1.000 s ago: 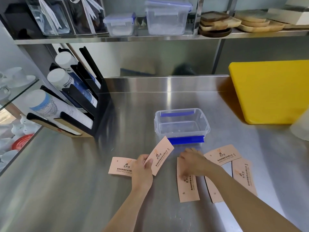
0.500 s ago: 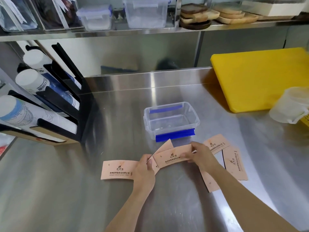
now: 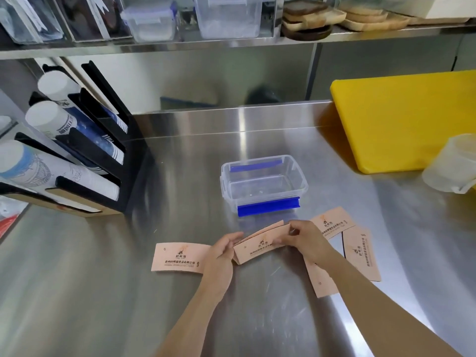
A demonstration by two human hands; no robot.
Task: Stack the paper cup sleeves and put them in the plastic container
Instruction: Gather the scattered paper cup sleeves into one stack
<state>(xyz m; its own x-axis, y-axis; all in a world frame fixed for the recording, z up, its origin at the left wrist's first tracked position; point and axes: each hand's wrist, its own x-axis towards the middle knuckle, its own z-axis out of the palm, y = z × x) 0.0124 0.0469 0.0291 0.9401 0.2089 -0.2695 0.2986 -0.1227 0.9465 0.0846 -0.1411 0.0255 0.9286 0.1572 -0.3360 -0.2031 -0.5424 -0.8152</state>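
Two pink paper cup sleeves [image 3: 258, 247] are held together, one on the other, just above the steel counter. My left hand [image 3: 222, 253] grips their left end and my right hand [image 3: 305, 238] pinches their right end. Another sleeve [image 3: 179, 257] lies flat to the left, partly under my left wrist. Three more sleeves lie to the right: one [image 3: 332, 222] behind my right hand, one [image 3: 362, 256] further right, one [image 3: 319, 279] partly under my right forearm. The clear plastic container [image 3: 264, 161] with blue clips stands open and empty just beyond my hands.
A black cup dispenser [image 3: 103, 161] with stacked paper cups stands at the left. A yellow cutting board [image 3: 404, 119] leans at the back right, with a translucent jug [image 3: 453, 163] in front of it. A shelf above holds containers and wooden plates.
My right hand picked a sleeve off the counter and brought it onto the sleeve in my left hand. Both hands now hold the pair together.
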